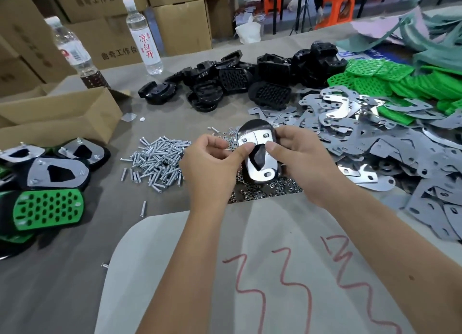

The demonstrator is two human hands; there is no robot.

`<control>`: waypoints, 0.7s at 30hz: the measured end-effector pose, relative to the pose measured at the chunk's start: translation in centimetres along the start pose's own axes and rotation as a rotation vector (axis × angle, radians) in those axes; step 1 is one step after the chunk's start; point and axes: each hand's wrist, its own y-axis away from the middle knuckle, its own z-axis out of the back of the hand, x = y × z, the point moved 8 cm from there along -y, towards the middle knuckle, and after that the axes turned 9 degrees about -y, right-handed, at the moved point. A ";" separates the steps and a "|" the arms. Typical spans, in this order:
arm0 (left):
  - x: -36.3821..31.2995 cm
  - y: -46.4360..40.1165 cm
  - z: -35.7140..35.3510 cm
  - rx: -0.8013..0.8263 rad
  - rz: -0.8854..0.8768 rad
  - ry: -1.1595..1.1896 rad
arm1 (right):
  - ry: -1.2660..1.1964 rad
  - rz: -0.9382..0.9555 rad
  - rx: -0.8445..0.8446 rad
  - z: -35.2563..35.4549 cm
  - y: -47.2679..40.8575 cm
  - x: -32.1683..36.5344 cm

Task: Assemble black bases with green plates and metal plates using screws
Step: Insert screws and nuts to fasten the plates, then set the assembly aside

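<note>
Fingers of both hands curled around one black base held above the table, its shiny metal plate facing up. On the left hand the thumb pressed the plate's left edge, and something thin and silvery sat pinched in the fingertips — too small to tell what. On the right hand the thumb lay on the plate beside its dark opening while the fingers wrapped the far side.

Directly beneath the held base lay scattered nuts, and just left of them a heap of screws. Loose metal plates spread widely to the right, with green plates piled behind them. More black bases were heaped at the far middle. Finished assemblies sat stacked at the left edge, some showing green, some metal.

An open cardboard box stood at far left — its contents were hidden. Two clear bottles stood near it, with stacked cartons behind.

A grey table carried a pale sheet marked with red scrawl under the forearms. Orange stools showed in the room beyond.
</note>
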 end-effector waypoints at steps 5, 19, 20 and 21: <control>-1.0 -0.3 -0.1 0.111 -0.111 -0.003 | -0.043 -0.001 0.037 -0.1 0.2 0.2; -2.3 -0.6 0.6 0.123 -0.219 -0.037 | -0.128 -0.033 0.043 -0.5 0.5 0.5; -2.3 -0.5 0.6 0.119 -0.223 -0.048 | -0.124 -0.030 0.042 -0.5 0.6 0.5; -2.3 -0.4 0.5 0.114 -0.226 -0.058 | -0.121 -0.029 0.038 -0.5 0.6 0.5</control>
